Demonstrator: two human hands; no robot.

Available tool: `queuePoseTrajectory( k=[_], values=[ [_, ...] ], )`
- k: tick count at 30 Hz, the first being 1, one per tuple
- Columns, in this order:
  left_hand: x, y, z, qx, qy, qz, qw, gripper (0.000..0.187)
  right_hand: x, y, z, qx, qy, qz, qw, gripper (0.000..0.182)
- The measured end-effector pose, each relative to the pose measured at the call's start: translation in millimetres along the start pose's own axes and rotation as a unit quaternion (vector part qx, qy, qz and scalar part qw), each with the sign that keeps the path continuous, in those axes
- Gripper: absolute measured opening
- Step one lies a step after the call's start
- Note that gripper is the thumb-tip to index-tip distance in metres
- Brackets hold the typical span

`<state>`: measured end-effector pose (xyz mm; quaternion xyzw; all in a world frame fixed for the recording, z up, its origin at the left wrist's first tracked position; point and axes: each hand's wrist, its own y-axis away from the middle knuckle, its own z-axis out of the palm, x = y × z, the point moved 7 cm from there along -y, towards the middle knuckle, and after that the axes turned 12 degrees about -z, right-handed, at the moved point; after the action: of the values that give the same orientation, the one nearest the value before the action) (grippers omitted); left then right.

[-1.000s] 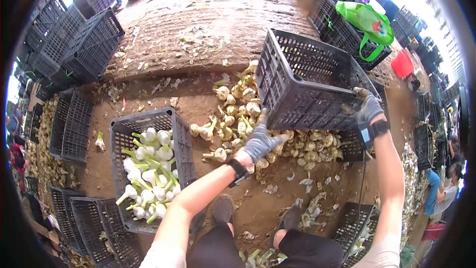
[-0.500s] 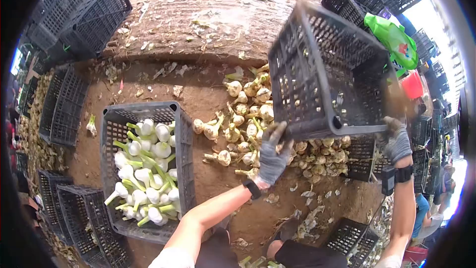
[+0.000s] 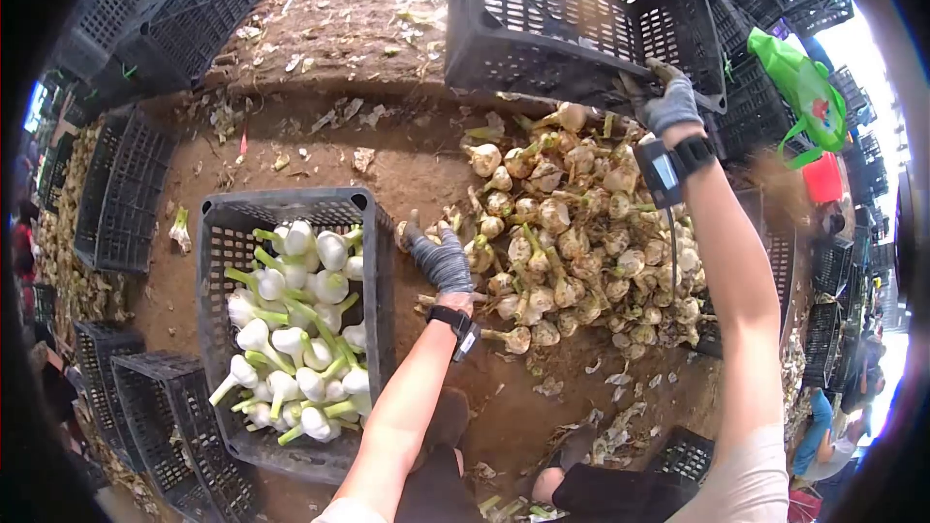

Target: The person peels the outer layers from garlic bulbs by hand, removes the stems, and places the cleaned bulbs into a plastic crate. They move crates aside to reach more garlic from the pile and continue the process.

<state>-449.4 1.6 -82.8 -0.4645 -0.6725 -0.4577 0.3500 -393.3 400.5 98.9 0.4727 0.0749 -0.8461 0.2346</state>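
Observation:
In a grey work glove, my right hand [image 3: 670,105] grips the near rim of an empty black plastic crate [image 3: 547,53], tilted with its open top toward me at the far side of the floor. My left hand [image 3: 441,260], also gloved, reaches down with fingers apart at the left edge of a heap of dirty garlic bulbs [image 3: 581,252]. One bulb shows right at its fingertips. Left of that hand stands another black crate [image 3: 215,261], partly filled with clean white garlic [image 3: 315,353] with green stems.
Stacked black crates [image 3: 184,24] stand at the far left, with more [image 3: 121,194] nearer. A green bag [image 3: 799,87] and a red container [image 3: 823,177] are at the right. Papery skins litter the brown floor [image 3: 300,160]. Other people work at the right edge.
The empty crate has moved up and away from me, uncovering more of the garlic heap. My left hand has left the crate and moved left and down to the bulbs; my right still holds it.

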Motion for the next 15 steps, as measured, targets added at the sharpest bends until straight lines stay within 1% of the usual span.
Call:
queuePoseTrajectory(
  k=[1, 2, 3, 4, 5, 7, 8, 9, 10, 11, 12, 13, 14, 15],
  values=[
    [1, 3, -6, 0.026, -0.038, 0.045, 0.998, 0.047, 6, 3, 13, 0.041, 0.009, -0.008, 0.999, 0.016],
    [-9, 1, -4, 0.027, -0.043, 0.04, 0.998, 0.047, 10, 3, 18, 0.082, 0.017, -0.018, 0.996, 0.015],
    [-18, 0, -3, 0.043, -0.068, 0.072, 0.994, 0.045, 13, -5, 25, 0.043, 0.027, -0.038, 0.998, 0.013],
    [-28, 3, -5, 0.055, -0.097, 0.105, 0.988, 0.044, 18, -14, 27, 0.036, 0.049, 0.0, 0.998, 0.014],
    [-31, 3, -7, 0.051, -0.1, 0.087, 0.99, 0.042, 16, -40, 22, -0.034, 0.148, -0.026, 0.988, 0.014],
    [-34, 2, -9, 0.052, -0.124, 0.096, 0.986, 0.042, 17, -53, 25, -0.069, 0.171, -0.027, 0.983, 0.013],
    [-34, 2, -10, 0.055, -0.141, 0.11, 0.982, 0.041, 12, -45, 39, -0.028, 0.095, -0.004, 0.995, 0.014],
    [-32, 1, -10, 0.059, -0.144, 0.123, 0.98, 0.046, 6, -45, 40, 0.034, 0.113, 0.003, 0.993, 0.014],
    [-30, -1, -10, 0.06, -0.143, 0.122, 0.98, 0.046, 6, -51, 32, 0.031, 0.114, 0.003, 0.993, 0.014],
    [-27, -4, -11, 0.052, -0.121, 0.103, 0.986, 0.049, 3, -65, 32, -0.158, 0.298, -0.066, 0.939, 0.015],
    [-29, -6, -11, 0.042, -0.099, 0.084, 0.991, 0.052, 5, -40, 37, -0.119, 0.236, 0.022, 0.964, 0.016],
    [-29, -9, -12, 0.063, -0.131, 0.114, 0.983, 0.058, 7, -12, 42, -0.067, 0.173, 0.105, 0.977, 0.016],
    [-29, -12, -12, 0.062, -0.131, 0.112, 0.983, 0.058, 4, -1, 39, -0.088, 0.221, 0.09, 0.967, 0.017],
    [-31, -15, -13, 0.065, -0.154, 0.09, 0.982, 0.059, -1, 15, 35, -0.136, 0.27, 0.08, 0.95, 0.018]
  ],
)
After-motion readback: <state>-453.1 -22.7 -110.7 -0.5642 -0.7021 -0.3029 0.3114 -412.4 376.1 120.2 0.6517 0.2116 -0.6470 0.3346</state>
